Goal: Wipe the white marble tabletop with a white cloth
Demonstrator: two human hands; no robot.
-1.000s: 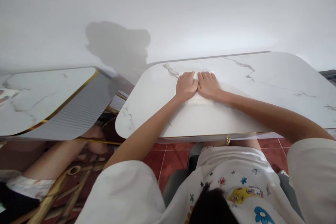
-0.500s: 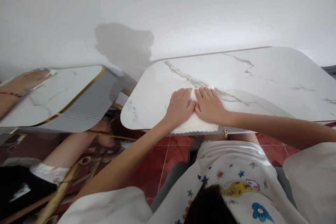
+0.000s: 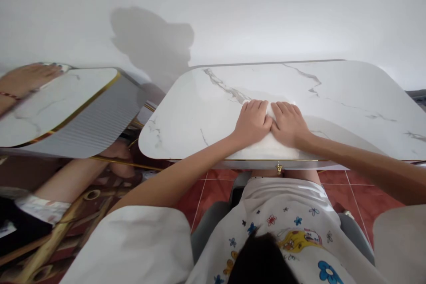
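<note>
- Head view: the left hand (image 3: 252, 122) and right hand (image 3: 289, 124) lie palms down, thumbs meeting, fingers unclenched, on a white cloth (image 3: 268, 145).
- Cloth position: near edge of the marbled worktop (image 3: 353, 97).
- Progress: contact appears established; the portions done and left cannot be told.
- Surroundings: co-worker's hand (image 3: 29, 79) on the adjacent worktop (image 3: 71, 97).
- Obstructions: none seen beside the cloth; the hands hide much of it.
</note>
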